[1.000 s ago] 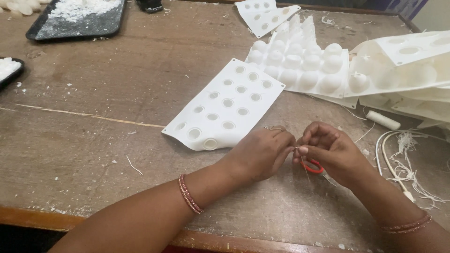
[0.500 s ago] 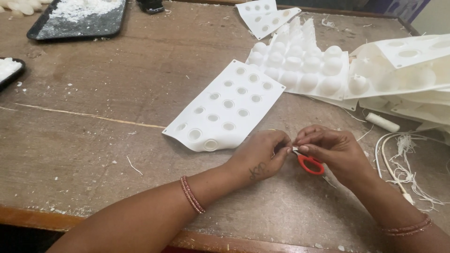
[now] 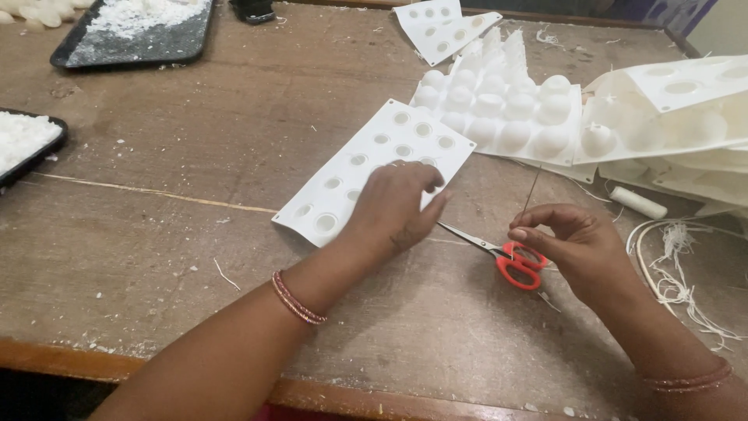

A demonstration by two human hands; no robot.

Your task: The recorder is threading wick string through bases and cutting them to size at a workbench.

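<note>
My left hand (image 3: 393, 206) rests with spread fingers on the near end of a white silicone mould sheet (image 3: 366, 160) with rows of round cups, lying flat on the wooden table (image 3: 195, 195). My right hand (image 3: 573, 242) pinches a thin needle-like wick pin (image 3: 530, 191) that points upward from its fingertips. Small scissors with red handles (image 3: 510, 261) lie on the table between the two hands, partly under my right hand.
More white moulds with domed cups (image 3: 506, 109) are stacked at the back right. A white spool (image 3: 639, 203) and loose white string (image 3: 678, 273) lie at the right. Two dark trays of white flakes (image 3: 132, 31) (image 3: 23, 140) stand at the left.
My left hand has left the right hand and moved up onto the mould sheet. The right hand has lifted, holding the thin pin upright. The scissors now lie uncovered.
</note>
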